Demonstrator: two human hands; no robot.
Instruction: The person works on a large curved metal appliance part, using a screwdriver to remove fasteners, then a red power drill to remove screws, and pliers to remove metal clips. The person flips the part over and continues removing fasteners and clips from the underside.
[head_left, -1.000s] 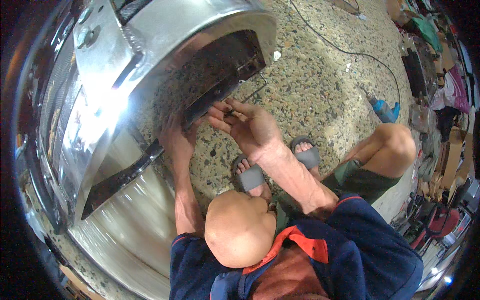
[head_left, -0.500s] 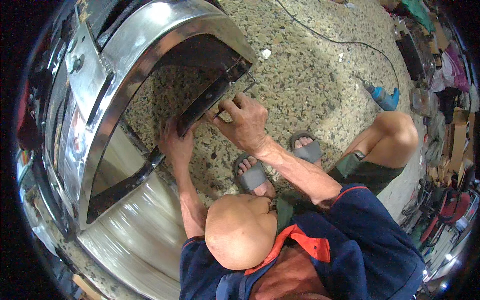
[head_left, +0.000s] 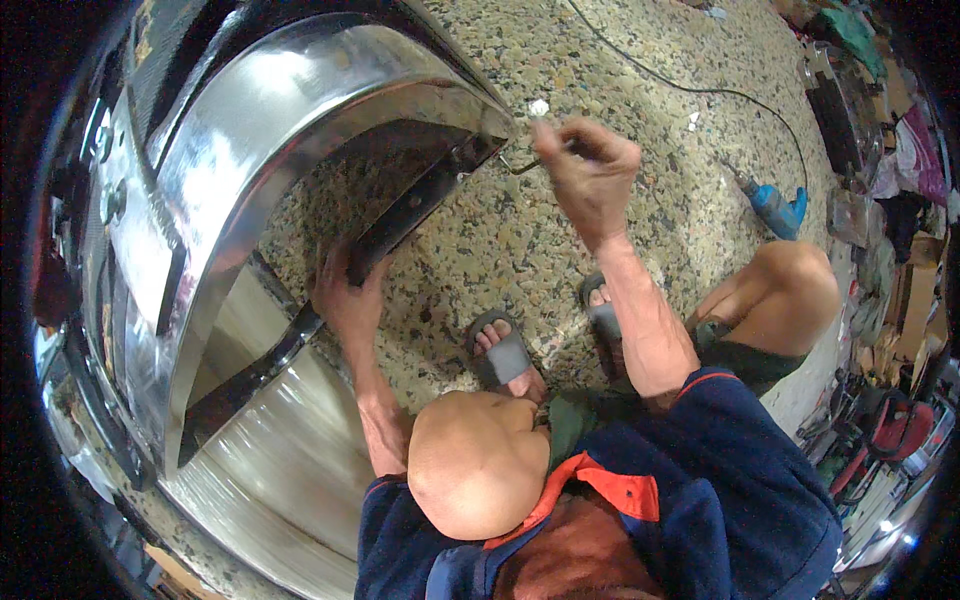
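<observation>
– We see a blue-and-dark handheld power tool (head_left: 777, 210) lying on a speckled, multicoloured stone-like floor (head_left: 660, 190), slim tip toward our left.

– We follow a thin black cable (head_left: 700, 91) curving toward it, past a small white scrap (head_left: 694, 121).

– And along our right?

– We find rumpled green cloth (head_left: 852, 40), a purple-and-white bag (head_left: 918, 160), brown cardboard (head_left: 915, 292) and, lower, a red-and-black object (head_left: 902, 425) we cannot identify.
</observation>
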